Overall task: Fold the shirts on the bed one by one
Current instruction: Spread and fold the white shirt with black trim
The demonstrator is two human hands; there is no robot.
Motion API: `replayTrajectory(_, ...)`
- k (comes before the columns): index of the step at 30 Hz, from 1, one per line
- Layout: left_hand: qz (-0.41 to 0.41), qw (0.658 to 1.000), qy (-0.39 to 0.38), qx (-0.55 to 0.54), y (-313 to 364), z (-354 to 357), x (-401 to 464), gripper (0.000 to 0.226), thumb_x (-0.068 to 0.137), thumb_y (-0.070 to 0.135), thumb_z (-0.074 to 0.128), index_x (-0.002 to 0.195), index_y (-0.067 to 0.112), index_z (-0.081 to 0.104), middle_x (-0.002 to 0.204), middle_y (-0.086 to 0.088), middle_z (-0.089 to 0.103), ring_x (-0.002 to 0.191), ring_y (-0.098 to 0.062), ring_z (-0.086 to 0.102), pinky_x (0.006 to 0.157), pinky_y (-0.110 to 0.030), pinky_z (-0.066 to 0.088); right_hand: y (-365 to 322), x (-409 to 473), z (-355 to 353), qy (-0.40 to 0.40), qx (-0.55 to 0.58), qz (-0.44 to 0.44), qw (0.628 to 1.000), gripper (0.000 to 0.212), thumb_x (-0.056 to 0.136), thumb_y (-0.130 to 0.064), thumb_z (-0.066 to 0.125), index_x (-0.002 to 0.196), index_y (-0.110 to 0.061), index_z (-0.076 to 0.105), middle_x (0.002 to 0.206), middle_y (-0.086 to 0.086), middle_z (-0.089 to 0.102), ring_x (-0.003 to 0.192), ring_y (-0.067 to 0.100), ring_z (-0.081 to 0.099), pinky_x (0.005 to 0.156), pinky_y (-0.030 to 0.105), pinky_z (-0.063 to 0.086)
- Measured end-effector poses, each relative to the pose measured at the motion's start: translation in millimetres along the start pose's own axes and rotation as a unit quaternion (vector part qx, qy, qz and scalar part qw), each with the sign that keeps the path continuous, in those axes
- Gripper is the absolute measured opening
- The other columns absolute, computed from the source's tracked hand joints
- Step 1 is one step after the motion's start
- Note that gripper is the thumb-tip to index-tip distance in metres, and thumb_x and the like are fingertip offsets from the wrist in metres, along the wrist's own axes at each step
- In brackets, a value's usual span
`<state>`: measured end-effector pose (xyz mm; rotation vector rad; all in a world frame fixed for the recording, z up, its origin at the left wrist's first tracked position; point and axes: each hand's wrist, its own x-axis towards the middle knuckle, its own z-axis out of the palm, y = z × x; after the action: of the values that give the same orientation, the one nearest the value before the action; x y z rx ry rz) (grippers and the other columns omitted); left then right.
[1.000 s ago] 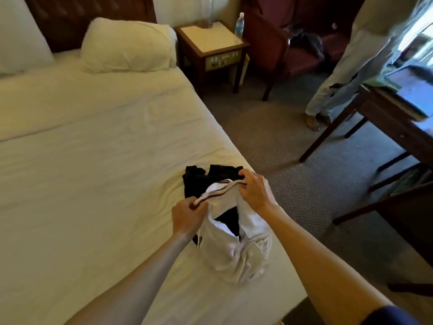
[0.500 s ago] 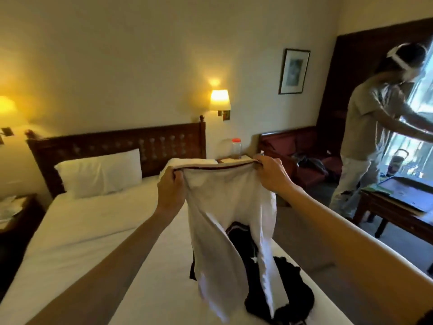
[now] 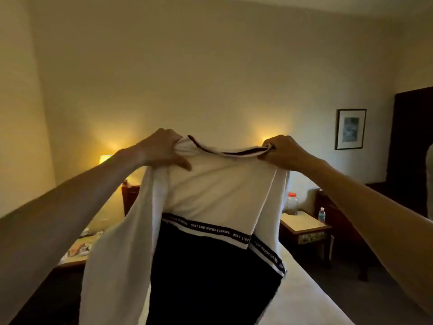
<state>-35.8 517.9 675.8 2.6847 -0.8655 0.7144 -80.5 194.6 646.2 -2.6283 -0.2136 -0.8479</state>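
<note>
Shirt (image 3: 218,191) hangs in mid-air at the middle of the head view, held up by its shoulders above the bed (image 3: 302,299), whose pale sheet shows at about 5 o'clock from the garment. Its upper part is white, its lower part black, and a black band with white lettering runs across between the two; a dark-trimmed collar sags along the top edge between the two hands. One white sleeve drapes down at 7 o'clock from the collar.

At 10 o'clock from the shirt's middle, the left hand (image 3: 164,148) has its fingers curled round a bunch of white cloth at the shoulder, with the thumb pressed flat against the fabric below. At 1 o'clock, the right hand (image 3: 283,150) pinches the other end of the collar between curled fingers and thumb. Both forearms reach up from the lower corners, so the garment hangs straight down between them, touching each hand only at its top corners.

Behind the shirt, at 3 o'clock, a bedside table (image 3: 304,227) stands just beside the bed, with a jar (image 3: 292,202) with an orange lid and a small water bottle (image 3: 322,214) on it. A framed picture (image 3: 350,129) hangs on the wall at 2 o'clock. A lit lamp (image 3: 105,158) glows at 9 o'clock, and beneath it a second table (image 3: 77,252) carries scattered papers too blurred to tell apart.
</note>
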Motion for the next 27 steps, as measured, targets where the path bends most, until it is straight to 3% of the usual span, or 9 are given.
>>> replayTrajectory(5,-0.131,0.979,0.138,-0.074,-45,-23,-20,0.031,0.083,0.036,0.076,0.074,0.007,0.073,0.070,-0.011,0.066,0.063,-0.018,0.052,0.055,-0.029,0.036,-20,17,10,0.128,0.095,0.001,0.987,0.021,0.093,-0.030,0.066,0.099,-0.011,0.075,0.084,-0.002,0.060,0.074,0.011,0.053,0.058,0.014,0.032)
replayTrajectory(9,-0.271,0.915,0.115,-0.275,-55,-2,-40,0.022,0.089,0.019,0.066,0.085,-0.003,0.070,0.083,-0.014,0.058,0.074,-0.023,0.049,0.063,-0.031,0.038,-21,12,36,-0.048,0.231,0.145,0.961,0.035,0.096,-0.040,0.060,0.087,-0.007,0.065,0.085,0.008,0.061,0.068,0.014,0.053,0.059,0.023,0.041)
replayTrajectory(12,-0.303,0.848,0.183,-0.394,-52,-2,-48,0.017,0.092,0.023,0.060,0.079,0.012,0.065,0.086,-0.008,0.062,0.077,-0.024,0.052,0.062,-0.030,0.039,-24,19,31,0.044,0.272,0.108,0.955,0.039,0.091,-0.043,0.064,0.079,-0.007,0.068,0.072,0.001,0.059,0.065,0.015,0.048,0.057,0.026,0.037)
replayTrajectory(14,-0.224,0.900,0.259,-0.268,-52,-2,-51,0.031,0.095,0.039,0.054,0.081,0.012,0.058,0.081,-0.004,0.061,0.077,-0.026,0.054,0.063,-0.034,0.038,-24,26,25,0.130,0.223,0.060,0.964,0.041,0.089,-0.049,0.063,0.064,-0.017,0.060,0.059,-0.008,0.053,0.059,0.013,0.046,0.052,0.022,0.033)
replayTrajectory(16,-0.172,0.967,0.175,-0.063,-43,4,-55,0.041,0.094,0.051,0.058,0.074,0.015,0.054,0.076,-0.004,0.057,0.077,-0.029,0.054,0.064,-0.036,0.035,-27,23,26,0.019,0.093,0.033,0.995,0.038,0.093,-0.052,0.058,0.070,-0.022,0.063,0.071,-0.006,0.060,0.071,0.016,0.056,0.057,0.024,0.037)
replayTrajectory(18,-0.192,0.971,0.138,-0.032,-40,4,-59,0.042,0.095,0.047,0.059,0.069,0.014,0.059,0.075,-0.010,0.061,0.083,-0.034,0.059,0.065,-0.034,0.034,-24,19,26,-0.014,0.010,0.025,1.000,0.042,0.098,-0.048,0.051,0.090,-0.013,0.071,0.094,0.010,0.067,0.094,0.030,0.061,0.069,0.029,0.039)
replayTrajectory(21,-0.187,0.931,0.293,-0.114,-31,7,-59,0.048,0.102,0.043,0.049,0.068,0.009,0.054,0.065,-0.009,0.052,0.069,-0.031,0.050,0.062,-0.037,0.028,-17,14,23,0.140,0.120,0.037,0.982,0.041,0.097,-0.050,0.051,0.088,-0.015,0.071,0.095,0.014,0.070,0.095,0.036,0.063,0.070,0.031,0.037)
replayTrajectory(24,-0.183,0.974,0.111,-0.070,-24,14,-60,0.041,0.104,0.034,0.046,0.081,0.003,0.061,0.077,-0.011,0.057,0.074,-0.027,0.050,0.059,-0.036,0.032,-10,6,26,-0.032,0.045,0.069,0.996,0.049,0.098,-0.052,0.050,0.106,-0.007,0.068,0.112,0.016,0.065,0.107,0.035,0.060,0.077,0.030,0.039)
replayTrajectory(27,-0.174,0.973,0.097,-0.113,-27,8,-58,0.041,0.103,0.030,0.049,0.066,0.014,0.053,0.065,-0.001,0.051,0.062,-0.018,0.045,0.051,-0.027,0.032,4,6,14,0.033,0.040,0.087,0.995,0.042,0.100,-0.046,0.049,0.097,-0.009,0.069,0.109,0.016,0.066,0.107,0.036,0.060,0.077,0.030,0.036)
